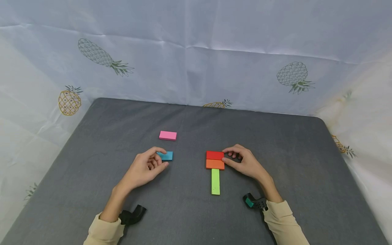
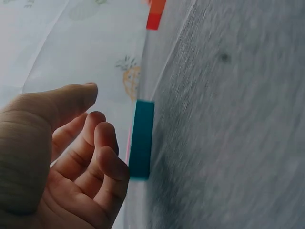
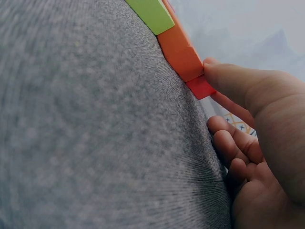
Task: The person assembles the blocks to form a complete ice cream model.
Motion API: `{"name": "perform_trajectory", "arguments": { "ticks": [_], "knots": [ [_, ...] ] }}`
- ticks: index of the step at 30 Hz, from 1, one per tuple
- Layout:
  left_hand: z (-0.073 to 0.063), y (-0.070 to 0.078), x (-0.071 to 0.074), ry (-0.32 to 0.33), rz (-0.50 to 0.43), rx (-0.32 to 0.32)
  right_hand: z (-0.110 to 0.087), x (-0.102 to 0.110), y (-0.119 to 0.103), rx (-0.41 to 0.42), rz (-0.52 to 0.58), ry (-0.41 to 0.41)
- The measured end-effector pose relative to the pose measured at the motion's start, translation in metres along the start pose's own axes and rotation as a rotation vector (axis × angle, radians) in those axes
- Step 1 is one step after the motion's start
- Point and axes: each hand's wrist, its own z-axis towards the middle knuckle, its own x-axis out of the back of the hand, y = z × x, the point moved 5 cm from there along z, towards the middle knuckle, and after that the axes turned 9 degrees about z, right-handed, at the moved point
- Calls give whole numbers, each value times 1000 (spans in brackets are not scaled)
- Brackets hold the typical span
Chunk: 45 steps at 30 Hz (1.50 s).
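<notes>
My left hand [image 1: 146,166] hovers by a blue block [image 1: 167,156], its index finger overlapping the block's left end in the head view. In the left wrist view the blue block [image 2: 142,140] stands just beyond the bent fingers, with nothing between thumb and fingers. My right hand [image 1: 242,161] is at the right ends of a red block [image 1: 215,155] and an orange block [image 1: 215,164], which lie side by side. Its index fingertip is at the red one's far corner, the thumb tip at the orange block [image 3: 182,57]. A light green block [image 1: 215,182] extends from the orange one toward me.
A pink block [image 1: 167,135] lies behind the blue one. The grey tabletop [image 1: 190,217] ends at a white curtain [image 1: 183,75] printed with pineapples. Black wrist devices [image 1: 132,215] are worn at both sleeves.
</notes>
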Motion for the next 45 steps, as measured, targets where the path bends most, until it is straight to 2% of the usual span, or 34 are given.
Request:
{"name": "perform_trajectory", "arguments": {
  "ticks": [11,16,25,30,37,45],
  "knots": [
    [1,-21,19,4,107,66,0,1,1,2,12,2],
    [1,-29,20,-33,129,108,0,1,2,-4,7,0],
    [4,-35,20,-83,143,138,1,1,1,-12,0,1],
    [6,-36,19,-107,150,142,1,1,1,-14,-5,-1],
    [8,-36,17,-123,174,98,1,0,1,-3,-8,-2],
    [9,-35,15,-128,191,101,0,0,0,-3,-11,-2]
  ]
}}
